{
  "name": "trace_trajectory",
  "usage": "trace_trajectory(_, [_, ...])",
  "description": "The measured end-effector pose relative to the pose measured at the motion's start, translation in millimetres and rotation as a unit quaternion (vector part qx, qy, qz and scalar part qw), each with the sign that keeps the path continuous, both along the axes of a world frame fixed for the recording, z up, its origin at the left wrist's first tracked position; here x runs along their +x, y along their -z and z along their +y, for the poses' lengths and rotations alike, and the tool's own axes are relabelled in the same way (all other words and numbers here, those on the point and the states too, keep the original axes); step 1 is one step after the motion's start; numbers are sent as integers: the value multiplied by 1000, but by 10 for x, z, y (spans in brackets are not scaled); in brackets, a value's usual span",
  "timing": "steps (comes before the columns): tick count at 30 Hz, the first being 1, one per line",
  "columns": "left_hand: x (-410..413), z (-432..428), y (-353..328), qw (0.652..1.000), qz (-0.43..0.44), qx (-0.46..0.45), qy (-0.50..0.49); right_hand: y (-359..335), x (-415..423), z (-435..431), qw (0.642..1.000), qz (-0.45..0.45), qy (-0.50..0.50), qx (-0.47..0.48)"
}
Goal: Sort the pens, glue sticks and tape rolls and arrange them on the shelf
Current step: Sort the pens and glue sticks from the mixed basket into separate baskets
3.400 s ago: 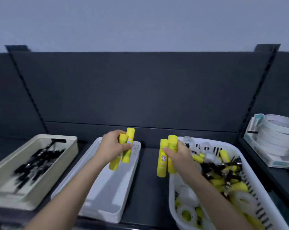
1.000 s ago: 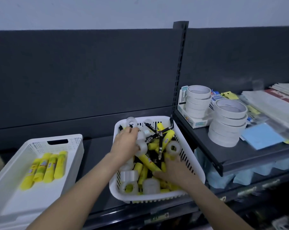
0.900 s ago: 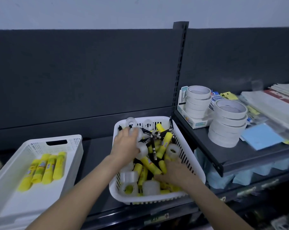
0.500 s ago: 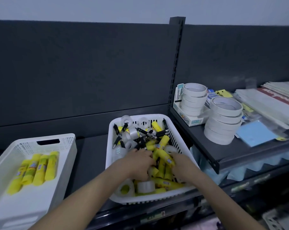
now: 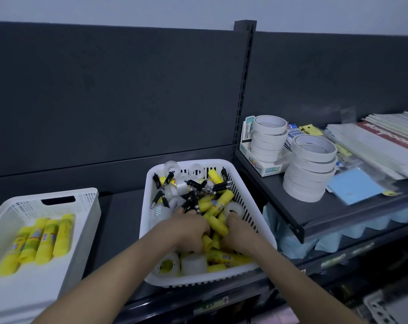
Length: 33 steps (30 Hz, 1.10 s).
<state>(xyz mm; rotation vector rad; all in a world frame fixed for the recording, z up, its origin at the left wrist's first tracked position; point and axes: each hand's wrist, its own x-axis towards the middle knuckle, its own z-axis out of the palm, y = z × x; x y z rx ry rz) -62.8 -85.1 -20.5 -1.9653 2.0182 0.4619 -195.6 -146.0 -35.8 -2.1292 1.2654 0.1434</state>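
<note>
Both hands are sunk in the white slotted plastic basket [image 5: 210, 278] on the dark shelf [image 5: 121, 218], where yellow glue sticks [image 5: 218, 202], black pens [image 5: 212, 187] and clear tape rolls [image 5: 193, 265] lie jumbled. The left hand [image 5: 189, 230] has its grip curled round one or two of those glue sticks. The right hand [image 5: 241, 233] digs into the pile, and what its grip holds cannot be told. The sticks should probably be drawn out lengthwise, clear of the crossing pens, then laid parallel to the four already in the white perforated tray [image 5: 86, 206] at the left.
</note>
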Motion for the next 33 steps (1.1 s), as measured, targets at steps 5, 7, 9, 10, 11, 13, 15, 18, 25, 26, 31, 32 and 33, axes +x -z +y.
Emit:
trace_trajectory(5, [-13, -44, -7, 989, 88, -109, -54, -69, -79, 12, 1000, -8, 10, -24])
trace_trajectory(7, [16, -75, -16, 981, 121, -125, -79, -202, -158, -27, 998, -54, 18, -3])
trace_trajectory(9, [17, -110, 14, 977, 128, -135, -100, -382, -255, -44, 994, -103, 33, 32])
trace_trajectory(10, [1, -128, 39, 976, 122, -140, -110, -467, -304, -41, 991, -123, 40, 44])
trace_trajectory(11, [-22, -152, 68, 976, 112, -144, -122, -543, -353, -28, 988, -143, 45, 45])
trace_trajectory(13, [-113, -200, 88, 978, 78, -147, -126, -647, -432, -4, 978, -194, 60, 50])
trace_trajectory(15, [-247, -254, 84, 983, 39, -151, -97, -678, -485, 17, 964, -242, 77, 82])
trace_trajectory(18, [-483, -330, 71, 988, -21, -135, -66, -600, -555, 22, 945, -282, 109, 121])
trace_trajectory(25, [-525, -458, 109, 981, 22, -113, -159, -480, -640, 10, 908, -356, 144, 165])
trace_trajectory(26, [-480, -460, 97, 974, 58, -115, -187, -473, -652, -3, 904, -363, 149, 168])
trace_trajectory(31, [-293, -413, -84, 919, 243, -160, -267, -469, -669, -29, 893, -380, 158, 183])
trace_trajectory(32, [-269, -384, -142, 899, 287, -183, -274, -462, -659, -34, 891, -382, 157, 186])
trace_trajectory(33, [-246, -353, -200, 879, 331, -203, -278, -459, -641, -32, 889, -385, 157, 191])
